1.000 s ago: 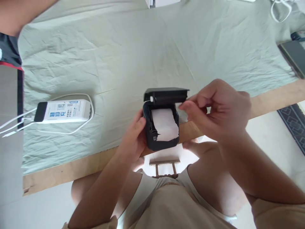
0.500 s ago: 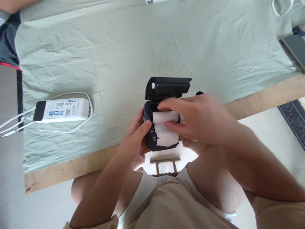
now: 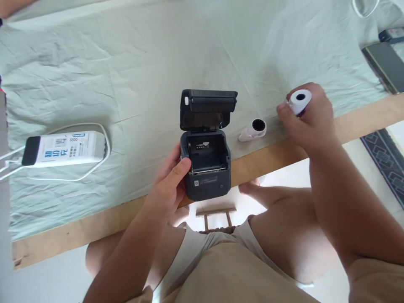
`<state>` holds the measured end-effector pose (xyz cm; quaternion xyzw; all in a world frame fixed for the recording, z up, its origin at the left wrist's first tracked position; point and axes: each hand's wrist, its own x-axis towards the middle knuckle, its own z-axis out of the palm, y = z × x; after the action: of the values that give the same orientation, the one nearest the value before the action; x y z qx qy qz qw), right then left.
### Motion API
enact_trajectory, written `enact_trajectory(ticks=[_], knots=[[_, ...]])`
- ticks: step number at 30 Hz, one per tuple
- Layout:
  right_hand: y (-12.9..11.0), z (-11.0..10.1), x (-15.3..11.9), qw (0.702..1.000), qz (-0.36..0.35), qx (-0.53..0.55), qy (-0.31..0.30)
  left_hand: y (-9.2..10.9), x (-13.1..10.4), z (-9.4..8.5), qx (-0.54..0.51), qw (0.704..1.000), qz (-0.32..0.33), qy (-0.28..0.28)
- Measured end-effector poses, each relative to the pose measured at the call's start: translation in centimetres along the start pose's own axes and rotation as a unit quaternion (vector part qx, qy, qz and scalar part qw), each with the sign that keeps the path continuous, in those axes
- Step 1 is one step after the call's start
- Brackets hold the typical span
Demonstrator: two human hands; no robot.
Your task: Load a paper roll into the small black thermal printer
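Observation:
My left hand (image 3: 172,181) is closed around the left side of a dark box-shaped printer (image 3: 208,187), thumb on its rim. The printer's lid (image 3: 205,110) stands raised, and no roll lies in its compartment. To the right, my right hand (image 3: 303,111) grips a white paper roll (image 3: 300,99), its dark core hole facing up, over the cloth near the table's edge. Between the printer and that hand, a second white roll (image 3: 252,129) with a dark round end lies on the cloth.
A white power bank (image 3: 71,148) with cables lies on the green cloth (image 3: 151,63) at left. A dark phone (image 3: 385,67) and a small dark item (image 3: 391,35) are at far right. Part of a person's arm (image 3: 14,6) shows top left. The wooden edge (image 3: 78,224) runs below.
My right hand has moved right, away from the printer, with the white roll taken out of the compartment. The second roll has come into fuller view. My left hand still holds the printer.

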<state>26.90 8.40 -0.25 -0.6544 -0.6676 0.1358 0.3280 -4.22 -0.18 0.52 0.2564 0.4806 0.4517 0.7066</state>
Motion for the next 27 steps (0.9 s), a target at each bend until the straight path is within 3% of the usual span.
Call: enact_trajectory(ticks=[2, 6, 8, 11, 14, 17, 21, 24, 27], knots=[[0.3, 0.0, -0.1, 0.999, -0.013, -0.035, 0.001, 0.0, 0.1, 0.0, -0.005, 1.000, 0.009, -0.011], [0.9, 0.0, 0.0, 0.998, 0.043, -0.051, -0.018, 0.2, 0.3, 0.1, -0.008, 1.000, 0.016, -0.020], [0.3, -0.5, -0.6, 0.999, -0.001, -0.037, 0.010, 0.2, 0.2, 0.1, -0.012, 1.000, 0.017, -0.017], [-1.9, -1.2, -2.3, 0.989, -0.125, 0.000, 0.073, 0.0, 0.2, 0.0, -0.013, 1.000, 0.012, -0.012], [-3.8, -0.2, -3.6, 0.983, -0.182, 0.008, 0.008, -0.1, 0.2, -0.1, 0.004, 1.000, 0.016, -0.017], [-3.9, 2.1, -3.9, 0.985, -0.160, -0.015, -0.057, -0.1, 0.3, 0.0, 0.008, 1.000, 0.023, -0.015], [-2.6, 3.6, -3.8, 0.990, -0.121, 0.034, -0.064, -0.1, 0.1, 0.1, -0.008, 1.000, 0.012, -0.012], [-2.1, 3.6, -3.7, 0.981, -0.169, 0.061, -0.078, -0.1, 0.0, 0.1, 0.002, 1.000, 0.011, -0.012], [-2.2, 3.5, -3.3, 0.973, -0.212, 0.019, -0.088, -0.2, 0.1, 0.0, 0.005, 1.000, 0.007, -0.012]])
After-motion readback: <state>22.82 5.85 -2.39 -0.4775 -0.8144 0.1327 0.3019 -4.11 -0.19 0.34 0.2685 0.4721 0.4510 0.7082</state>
